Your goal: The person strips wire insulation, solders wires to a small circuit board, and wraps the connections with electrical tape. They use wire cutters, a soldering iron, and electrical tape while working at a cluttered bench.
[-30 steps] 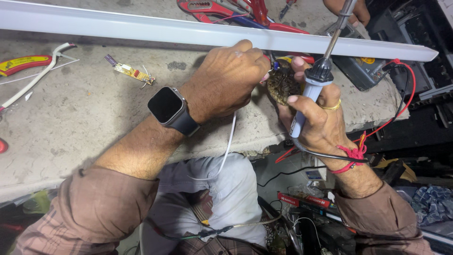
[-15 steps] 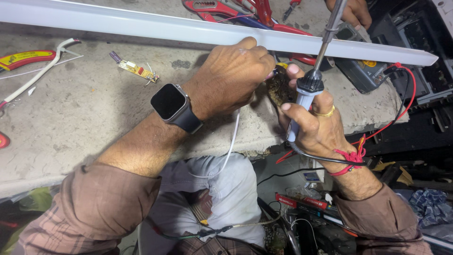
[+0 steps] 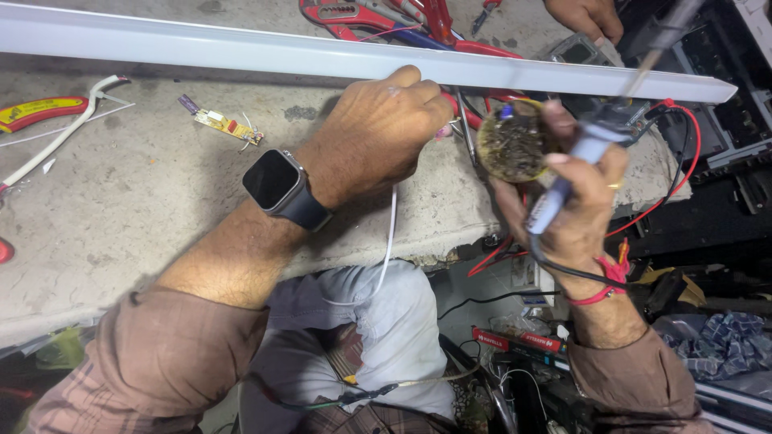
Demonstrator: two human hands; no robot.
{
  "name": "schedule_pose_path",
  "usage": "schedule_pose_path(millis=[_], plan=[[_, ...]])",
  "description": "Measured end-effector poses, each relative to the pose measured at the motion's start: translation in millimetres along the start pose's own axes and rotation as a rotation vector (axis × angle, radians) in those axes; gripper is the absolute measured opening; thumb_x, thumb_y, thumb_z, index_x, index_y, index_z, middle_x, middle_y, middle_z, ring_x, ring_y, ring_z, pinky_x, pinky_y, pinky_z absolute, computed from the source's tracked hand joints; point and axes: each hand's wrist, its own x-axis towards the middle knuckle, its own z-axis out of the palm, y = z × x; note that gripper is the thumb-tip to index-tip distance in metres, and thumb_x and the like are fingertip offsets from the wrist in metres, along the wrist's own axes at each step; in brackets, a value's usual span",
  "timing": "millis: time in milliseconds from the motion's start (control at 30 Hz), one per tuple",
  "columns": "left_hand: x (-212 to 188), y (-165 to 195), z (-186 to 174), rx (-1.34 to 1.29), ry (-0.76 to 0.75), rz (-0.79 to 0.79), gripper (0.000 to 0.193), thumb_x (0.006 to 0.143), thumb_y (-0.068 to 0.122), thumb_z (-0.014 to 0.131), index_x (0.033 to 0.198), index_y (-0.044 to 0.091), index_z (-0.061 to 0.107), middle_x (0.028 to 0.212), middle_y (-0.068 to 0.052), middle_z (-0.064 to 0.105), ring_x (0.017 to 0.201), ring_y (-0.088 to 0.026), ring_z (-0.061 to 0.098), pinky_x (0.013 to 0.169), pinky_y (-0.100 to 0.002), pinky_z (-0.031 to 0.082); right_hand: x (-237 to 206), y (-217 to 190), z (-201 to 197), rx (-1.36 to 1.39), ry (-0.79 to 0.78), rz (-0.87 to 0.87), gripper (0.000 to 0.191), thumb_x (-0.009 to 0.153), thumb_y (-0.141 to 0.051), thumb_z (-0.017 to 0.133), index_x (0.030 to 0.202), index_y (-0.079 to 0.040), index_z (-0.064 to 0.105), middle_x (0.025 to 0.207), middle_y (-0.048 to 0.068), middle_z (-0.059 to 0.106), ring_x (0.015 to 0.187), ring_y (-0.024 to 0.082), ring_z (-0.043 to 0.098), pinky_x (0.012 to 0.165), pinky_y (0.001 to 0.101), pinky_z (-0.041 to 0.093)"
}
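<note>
Workbench point(image 3: 121, 209), rough grey slab, chipped along the near edge; a long white strip-light housing point(image 3: 322, 55) lies across its far side

Left hand point(image 3: 378, 137), smartwatch point(image 3: 275, 181) on the wrist, fingers curled shut around something small at the bench edge; a thin white wire point(image 3: 390, 241) hangs down from the fist. What the fingertips pinch is hidden

Right hand point(image 3: 575, 201), closed on two things at once: a soldering iron point(image 3: 587, 149) with a pale blue handle, its shaft blurred and pointing up and away, and a round crusted tip-cleaning pad point(image 3: 511, 141) pressed against the palm beside the thumb

Small yellow circuit board point(image 3: 225, 124), loose on the bench, well apart from both hands

Risks, judged: the iron's tip sits near the left fingers and the plastic housing, so a slip may burn skin or scar the housing; the doubled grip may let the pad drop off the edge; red leads point(image 3: 683, 161) near the right wrist may snag the iron's cord
</note>
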Motion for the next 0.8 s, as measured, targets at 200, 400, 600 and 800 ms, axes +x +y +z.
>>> schedule_pose_path(millis=[200, 400, 600, 800], plan=[[-9, -2, -3, 0.092, 0.037, 0.095, 0.005, 0.088, 0.012, 0.069, 0.09, 0.007, 0.07, 0.093, -0.007, 0.066, 0.095, -0.027, 0.064, 0.074, -0.041, 0.055, -45, 20, -28, 0.057, 0.08, 0.366, 0.082, 0.095, -0.009, 0.094, 0.139, -0.006, 0.026, 0.138, 0.017, 0.036, 0.142, 0.027, 0.051, 0.122, 0.0436, 0.048], [-11, -3, -1, 0.209, 0.018, 0.133, 0.003, 0.085, 0.01, 0.067, 0.085, 0.01, 0.071, 0.093, -0.004, 0.065, 0.097, -0.021, 0.064, 0.073, -0.035, 0.056, -51, 35, -27, -0.02, 0.191, 0.266, 0.049, 0.11, -0.015, 0.07, 0.14, -0.008, 0.033, 0.131, 0.015, 0.05, 0.121, 0.028, 0.06, 0.11, 0.0406, 0.05], [-13, -6, -3, 0.238, 0.035, 0.159, 0.007, 0.086, 0.013, 0.068, 0.08, 0.012, 0.071, 0.093, -0.002, 0.064, 0.098, -0.02, 0.063, 0.074, -0.034, 0.055, -18, 6, 18, 0.3, 0.246, 0.13, 0.029, 0.114, -0.012, 0.05, 0.14, -0.008, 0.038, 0.121, 0.021, 0.06, 0.102, 0.032, 0.075, 0.084, 0.0396, 0.064], [-18, -7, -6, 0.226, 0.048, 0.152, 0.006, 0.085, 0.015, 0.069, 0.082, 0.013, 0.074, 0.097, -0.001, 0.067, 0.101, -0.02, 0.064, 0.075, -0.034, 0.056, 25, 6, 44, 0.271, -0.064, 0.018, 0.05, 0.103, 0.013, 0.071, 0.135, -0.009, 0.04, 0.116, 0.02, 0.068, 0.094, 0.025, 0.072, 0.078, 0.0336, 0.06]])
